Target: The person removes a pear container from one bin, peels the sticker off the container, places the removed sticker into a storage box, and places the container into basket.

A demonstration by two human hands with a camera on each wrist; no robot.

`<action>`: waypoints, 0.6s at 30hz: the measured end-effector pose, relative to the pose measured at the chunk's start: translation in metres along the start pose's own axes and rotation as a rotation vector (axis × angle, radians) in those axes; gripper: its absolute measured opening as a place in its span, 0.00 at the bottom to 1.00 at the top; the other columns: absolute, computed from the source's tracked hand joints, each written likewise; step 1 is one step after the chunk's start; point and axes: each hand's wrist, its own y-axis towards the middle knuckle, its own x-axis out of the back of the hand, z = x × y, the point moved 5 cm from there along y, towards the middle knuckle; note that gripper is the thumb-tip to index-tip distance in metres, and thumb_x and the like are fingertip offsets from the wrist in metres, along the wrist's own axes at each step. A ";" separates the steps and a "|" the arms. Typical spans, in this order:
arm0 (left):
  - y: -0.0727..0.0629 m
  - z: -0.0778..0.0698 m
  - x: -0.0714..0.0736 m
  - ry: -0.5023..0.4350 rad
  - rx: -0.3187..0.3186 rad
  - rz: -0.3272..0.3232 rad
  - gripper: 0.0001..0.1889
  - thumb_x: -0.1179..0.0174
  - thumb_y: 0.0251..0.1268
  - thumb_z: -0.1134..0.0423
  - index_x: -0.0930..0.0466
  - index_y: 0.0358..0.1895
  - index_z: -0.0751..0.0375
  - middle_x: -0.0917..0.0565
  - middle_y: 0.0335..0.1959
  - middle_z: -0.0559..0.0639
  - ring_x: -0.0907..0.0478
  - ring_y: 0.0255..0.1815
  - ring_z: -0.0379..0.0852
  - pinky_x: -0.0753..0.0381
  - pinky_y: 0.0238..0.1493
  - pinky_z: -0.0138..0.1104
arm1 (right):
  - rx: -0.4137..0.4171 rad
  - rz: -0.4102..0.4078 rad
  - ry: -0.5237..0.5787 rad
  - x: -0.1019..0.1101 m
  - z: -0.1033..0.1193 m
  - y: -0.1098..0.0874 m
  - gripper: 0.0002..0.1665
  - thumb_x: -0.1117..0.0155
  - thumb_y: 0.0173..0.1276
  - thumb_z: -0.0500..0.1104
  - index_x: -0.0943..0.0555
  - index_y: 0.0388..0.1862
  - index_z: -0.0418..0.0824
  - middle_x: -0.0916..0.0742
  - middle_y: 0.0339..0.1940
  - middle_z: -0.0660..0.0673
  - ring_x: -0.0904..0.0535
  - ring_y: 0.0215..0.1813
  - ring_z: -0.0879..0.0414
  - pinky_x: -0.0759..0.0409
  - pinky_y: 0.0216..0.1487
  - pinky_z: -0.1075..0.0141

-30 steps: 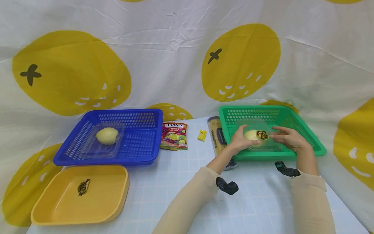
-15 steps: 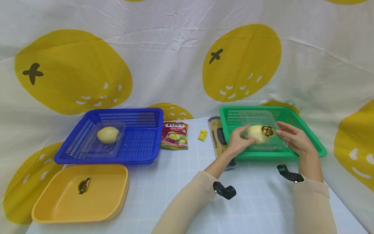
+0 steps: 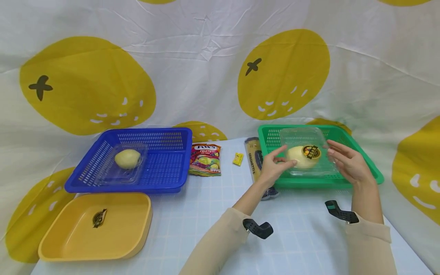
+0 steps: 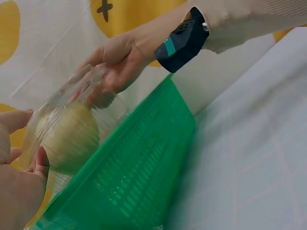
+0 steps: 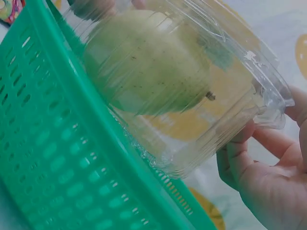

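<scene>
A clear plastic clamshell box [image 3: 302, 134] with a pale yellow-green mango [image 5: 148, 67] inside is held over the green basket [image 3: 309, 183]. A round dark sticker [image 3: 311, 152] is on its lid. My left hand [image 3: 274, 168] grips the box's left side, thumb toward the front. On the opposite side, my right hand [image 3: 353, 165] pinches the edge between thumb and fingers. In the right wrist view the box is tilted above the basket's rim, and the mango's stem end shows through the plastic.
Left of the green basket lie a spaghetti pack [image 3: 253, 158], a small yellow sweet [image 3: 237, 159] and a Fox's candy bag [image 3: 205, 160]. A blue basket [image 3: 168, 168] holds another boxed mango [image 3: 127, 159]. In front stands a yellow tray [image 3: 120, 236] with a dark sticker.
The boxed mango has risen out of the green basket in both hands and come slightly toward me. Its lid sticker now faces the head camera more fully.
</scene>
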 end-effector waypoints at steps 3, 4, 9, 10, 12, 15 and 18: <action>-0.003 -0.006 0.004 -0.038 0.004 -0.005 0.31 0.33 0.53 0.71 0.29 0.64 0.59 0.25 0.52 0.44 0.26 0.34 0.37 0.27 0.30 0.27 | 0.012 -0.018 -0.001 -0.006 0.002 -0.001 0.23 0.51 0.71 0.31 0.25 0.62 0.46 0.25 0.54 0.53 0.26 0.53 0.67 0.25 0.49 0.79; -0.004 -0.008 0.005 -0.048 0.006 -0.005 0.31 0.34 0.53 0.71 0.28 0.63 0.59 0.25 0.52 0.45 0.26 0.34 0.37 0.27 0.30 0.27 | 0.011 -0.033 -0.025 -0.007 0.002 -0.001 0.23 0.50 0.71 0.32 0.26 0.63 0.47 0.25 0.54 0.54 0.27 0.53 0.68 0.26 0.49 0.79; -0.013 -0.016 0.013 -0.101 0.010 -0.008 0.29 0.35 0.53 0.74 0.28 0.63 0.62 0.23 0.45 0.48 0.27 0.33 0.37 0.27 0.30 0.26 | 0.015 -0.055 -0.132 -0.019 0.002 -0.008 0.26 0.49 0.72 0.35 0.32 0.68 0.44 0.25 0.53 0.56 0.26 0.52 0.70 0.27 0.48 0.81; -0.016 -0.017 0.015 -0.113 0.013 -0.006 0.29 0.36 0.54 0.74 0.28 0.62 0.63 0.23 0.45 0.49 0.27 0.33 0.37 0.28 0.29 0.26 | 0.025 -0.054 -0.136 -0.023 0.001 -0.009 0.26 0.49 0.72 0.34 0.32 0.68 0.44 0.25 0.53 0.55 0.26 0.52 0.70 0.27 0.48 0.81; -0.021 -0.018 0.020 -0.139 0.020 -0.007 0.28 0.37 0.54 0.75 0.28 0.62 0.63 0.23 0.44 0.49 0.28 0.34 0.37 0.28 0.29 0.25 | 0.048 -0.044 -0.098 -0.030 0.001 -0.012 0.25 0.50 0.72 0.33 0.30 0.66 0.43 0.25 0.53 0.53 0.26 0.51 0.68 0.26 0.48 0.81; -0.029 -0.020 0.028 -0.174 0.023 -0.016 0.26 0.38 0.55 0.77 0.27 0.61 0.64 0.23 0.41 0.50 0.27 0.34 0.37 0.25 0.32 0.24 | 0.077 -0.047 -0.033 -0.042 0.002 -0.015 0.23 0.49 0.71 0.31 0.25 0.62 0.44 0.23 0.50 0.50 0.24 0.48 0.66 0.26 0.39 0.83; -0.036 -0.024 0.035 -0.197 0.009 -0.022 0.25 0.39 0.56 0.77 0.26 0.60 0.65 0.23 0.39 0.52 0.26 0.34 0.38 0.23 0.35 0.24 | 0.097 -0.053 -0.010 -0.054 0.002 -0.017 0.22 0.48 0.70 0.31 0.24 0.61 0.43 0.21 0.47 0.50 0.24 0.43 0.65 0.28 0.30 0.82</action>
